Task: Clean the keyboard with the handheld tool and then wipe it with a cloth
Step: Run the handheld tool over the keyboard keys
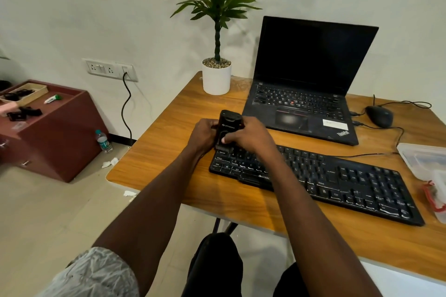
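A black keyboard (337, 181) lies slanted across the wooden table (164, 152). A black handheld cleaning tool (229, 123) stands upright on the keyboard's far left corner, its lower end against the keys. My left hand (202, 136) wraps the tool's left side. My right hand (248, 135) grips its right side, with the thumb across the front. No cloth is clearly visible.
An open black laptop (306, 94) sits behind the keyboard, with a wired mouse (379, 116) to its right. A potted plant (216, 77) stands at the table's far left corner. A clear plastic bag (424, 164) lies at the right edge. A maroon cabinet (55, 132) stands on the floor to the left.
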The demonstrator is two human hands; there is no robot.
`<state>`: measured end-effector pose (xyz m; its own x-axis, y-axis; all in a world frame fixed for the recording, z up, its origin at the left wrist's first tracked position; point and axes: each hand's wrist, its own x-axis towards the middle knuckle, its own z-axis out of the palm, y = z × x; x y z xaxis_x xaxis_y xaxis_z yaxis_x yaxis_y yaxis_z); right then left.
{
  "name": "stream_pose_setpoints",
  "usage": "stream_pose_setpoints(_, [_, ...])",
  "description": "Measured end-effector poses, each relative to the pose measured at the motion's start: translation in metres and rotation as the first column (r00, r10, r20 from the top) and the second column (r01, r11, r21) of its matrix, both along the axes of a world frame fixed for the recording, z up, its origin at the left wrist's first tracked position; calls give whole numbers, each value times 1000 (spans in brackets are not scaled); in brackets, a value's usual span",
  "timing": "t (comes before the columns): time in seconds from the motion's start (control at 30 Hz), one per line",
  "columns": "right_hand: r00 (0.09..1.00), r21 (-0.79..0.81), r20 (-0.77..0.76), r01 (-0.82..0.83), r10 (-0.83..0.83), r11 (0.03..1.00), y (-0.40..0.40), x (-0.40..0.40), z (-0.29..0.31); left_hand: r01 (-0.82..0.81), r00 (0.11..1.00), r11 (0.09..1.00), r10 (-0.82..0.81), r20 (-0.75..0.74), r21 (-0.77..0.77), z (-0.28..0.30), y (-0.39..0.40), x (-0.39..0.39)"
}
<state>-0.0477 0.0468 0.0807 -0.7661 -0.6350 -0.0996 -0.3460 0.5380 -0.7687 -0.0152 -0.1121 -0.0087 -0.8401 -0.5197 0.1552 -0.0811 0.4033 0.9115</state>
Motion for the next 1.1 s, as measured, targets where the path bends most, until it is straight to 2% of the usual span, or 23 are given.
stream_pose_setpoints(0.07, [1000, -22, 13, 6, -5, 1000, 1, 0, -3, 3, 1000, 1000, -3, -6, -4, -3, -2, -1])
stream_pose_setpoints(0.13, [999, 37, -22, 32, -31, 999, 12, -7, -1, -15, 1000, 1000, 15, -3, 8, -5, -2, -3])
stream_pose_setpoints(0.23, [978, 142, -177, 136, -110, 980, 31, -18, 7, -49, 999, 999, 49, 3, -13, -8, -3, -6])
stream_pose_setpoints(0.3, [960, 146, -251, 162, -122, 976, 32, -16, 9, -56, 998, 998, 56, 3, -34, -7, -1, -6])
stream_pose_setpoints(0.43, [980, 140, -195, -22, 49, 990, 22, -1, -1, -48, 999, 998, 48, -2, -41, -4, 3, -5])
stream_pose_setpoints(0.53, [996, 59, -89, 37, -31, 998, 31, -11, 1, -54, 999, 998, 54, -8, -43, -7, 1, -6])
stream_pose_setpoints(0.63, [968, 34, -208, 148, -138, 988, 38, -18, -2, -70, 998, 996, 70, -1, -55, -9, 0, -8])
stream_pose_setpoints(0.7, [974, 63, -223, 60, -45, 996, 32, -9, -4, -72, 997, 995, 72, -8, -62, -7, 3, -6])
stream_pose_setpoints(0.77, [987, 66, -156, -27, 37, 997, 26, -2, -8, -65, 998, 995, 65, -9, -74, -3, 6, -3])
stream_pose_setpoints(0.83, [990, 26, -141, 26, -22, 999, 25, -2, -8, -69, 998, 994, 68, -6, -86, -4, 7, -3])
stream_pose_setpoints(0.9, [971, -14, -209, 112, -112, 994, 22, -3, -7, -74, 997, 990, 74, 0, -117, -3, 8, -1])
stream_pose_setpoints(0.97, [972, -5, -228, 64, -63, 998, 18, 1, -8, -55, 998, 986, 56, 2, -155, -2, 8, 2])
stream_pose_setpoints(1.03, [991, 14, -121, -49, 50, 999, 14, 5, -10, -17, 1000, 981, 16, -5, -192, 0, 8, 6])
stream_pose_setpoints(1.1, [995, 7, -79, -57, 58, 998, 14, 5, -10, 1, 1000, 978, -6, -19, -210, 1, 9, 8])
